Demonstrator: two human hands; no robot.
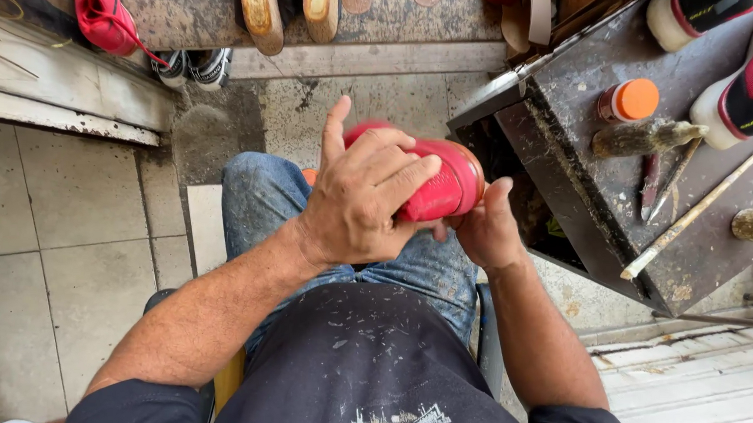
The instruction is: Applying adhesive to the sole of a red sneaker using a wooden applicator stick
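Red shoe (443, 185) held over the lap, beside a dark workbench (587, 189)
Smooth red upper, rounded end toward the bench; left hand (364, 202) lies across the top, fingers (400, 174) spread and curled over it, forefinger raised; right hand (484, 231) grips the underside, thumb up along the edge

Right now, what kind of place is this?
Probably a shoe repair shop. Both hands, left hand and right hand, hold a red shoe, beside a stained workbench with a brush and more shoes.
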